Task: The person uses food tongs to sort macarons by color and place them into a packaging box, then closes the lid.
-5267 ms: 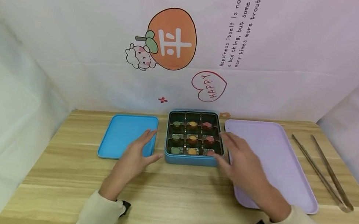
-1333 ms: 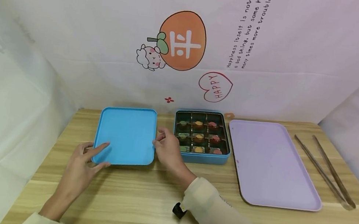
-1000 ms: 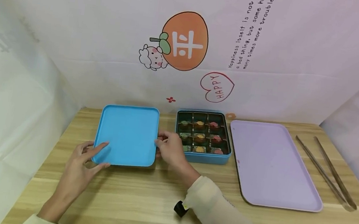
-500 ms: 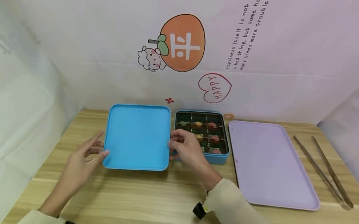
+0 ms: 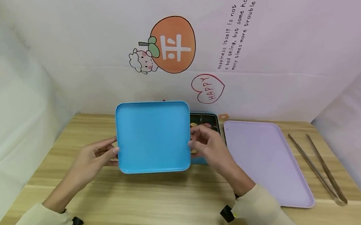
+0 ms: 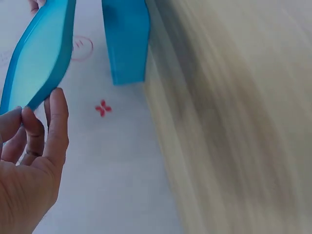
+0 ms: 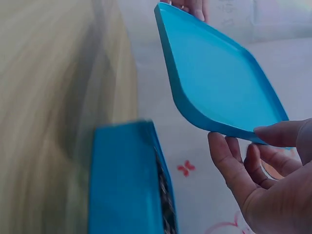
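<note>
Both hands hold a blue square lid (image 5: 154,135) in the air, between me and the blue tin. My left hand (image 5: 100,154) pinches its left edge and my right hand (image 5: 207,145) grips its right edge. In the left wrist view the lid (image 6: 39,58) sits above the left fingertips (image 6: 57,100). In the right wrist view the lid (image 7: 219,83) rests over the right fingers (image 7: 229,161). The blue tin (image 5: 204,120) of small coloured sweets lies behind the lid, mostly hidden; its side (image 7: 126,180) shows in the right wrist view.
A lilac tray (image 5: 262,155) lies to the right of the tin on the wooden table (image 5: 169,207). Long metal tongs (image 5: 319,169) lie at the far right. Pale printed backdrop walls close in the table at the back and sides.
The lid has been lifted off the table and carried right, so it now covers most of the tin from view. Both hands moved right with it.
</note>
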Tool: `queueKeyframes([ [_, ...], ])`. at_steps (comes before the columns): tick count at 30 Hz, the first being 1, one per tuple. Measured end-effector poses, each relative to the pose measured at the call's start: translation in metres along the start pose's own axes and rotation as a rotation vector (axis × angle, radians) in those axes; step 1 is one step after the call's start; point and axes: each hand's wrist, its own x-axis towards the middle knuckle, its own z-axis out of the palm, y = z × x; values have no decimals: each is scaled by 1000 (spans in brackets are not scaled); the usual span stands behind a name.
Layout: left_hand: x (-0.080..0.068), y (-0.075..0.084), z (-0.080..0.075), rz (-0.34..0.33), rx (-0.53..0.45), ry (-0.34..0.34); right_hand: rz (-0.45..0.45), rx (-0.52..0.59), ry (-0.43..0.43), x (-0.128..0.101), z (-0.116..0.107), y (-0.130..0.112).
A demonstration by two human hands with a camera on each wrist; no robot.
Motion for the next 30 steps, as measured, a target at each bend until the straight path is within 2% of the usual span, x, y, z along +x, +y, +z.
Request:
queueKeyframes([
  [3, 9, 9, 7, 9, 12, -10, -21, -9, 18, -1, -15, -1],
  [9, 29, 33, 20, 30, 96, 17, -26, -71, 90, -1, -41, -6],
  [15, 48, 48, 33, 76, 112, 19, -55, -143, 143, -1, -64, -6],
  [19, 59, 50, 42, 73, 166, 12, -81, -191, 153, -1, -76, 0],
  [25, 79, 47, 52, 93, 228, -41, -137, -245, 121, 2, -93, 13],
  [28, 89, 45, 57, 129, 257, -92, -128, -292, 104, 4, -100, 21],
  [30, 95, 43, 59, 144, 295, -149, -122, -320, 72, 5, -104, 28],
])
